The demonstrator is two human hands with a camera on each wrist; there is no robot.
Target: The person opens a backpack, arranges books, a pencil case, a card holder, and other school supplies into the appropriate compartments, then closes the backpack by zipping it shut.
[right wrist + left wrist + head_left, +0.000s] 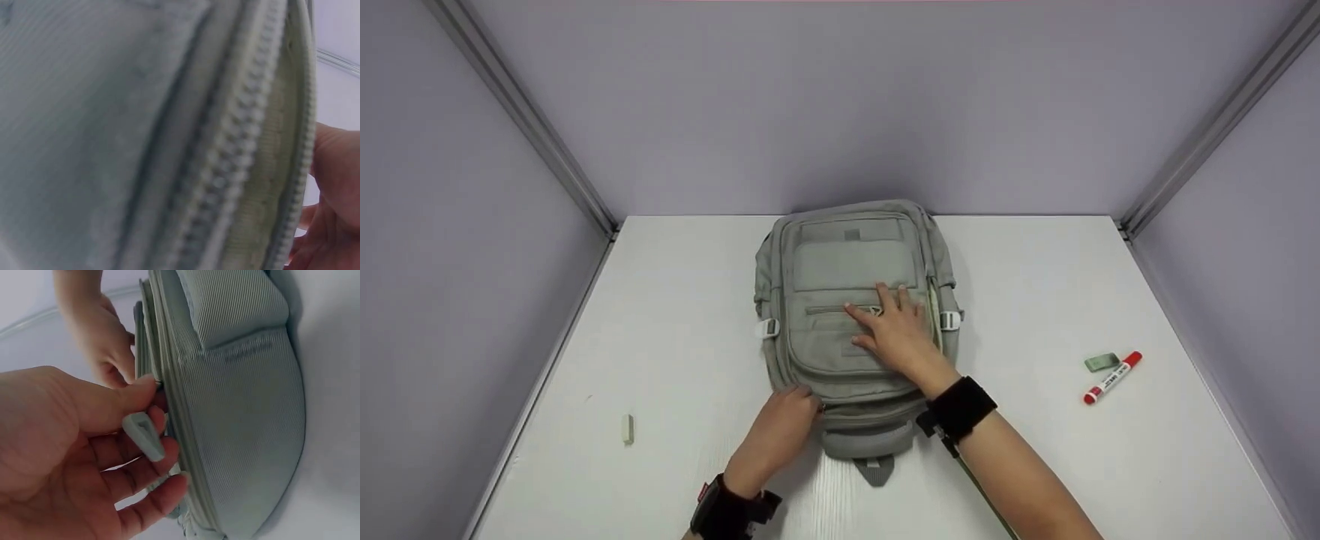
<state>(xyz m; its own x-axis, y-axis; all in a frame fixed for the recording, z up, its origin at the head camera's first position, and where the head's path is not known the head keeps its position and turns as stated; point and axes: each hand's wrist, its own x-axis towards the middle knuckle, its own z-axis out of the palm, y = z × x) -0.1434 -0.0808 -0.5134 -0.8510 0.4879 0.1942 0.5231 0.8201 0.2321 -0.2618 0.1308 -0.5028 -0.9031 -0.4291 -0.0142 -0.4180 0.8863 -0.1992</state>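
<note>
A hand could pass either side of the backpack [851,264], skirting a pale block [628,429] well left of it and a marker [1112,378] well right. The right hand [896,337] obstructs its front, the left hand [784,421] its near-left corner; a wall [847,105] bounds its far end.

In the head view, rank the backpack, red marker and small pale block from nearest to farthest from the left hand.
1. Backpack: touching the left hand.
2. Small pale block: on the table, left side.
3. Red marker: on the table, right side.
</note>
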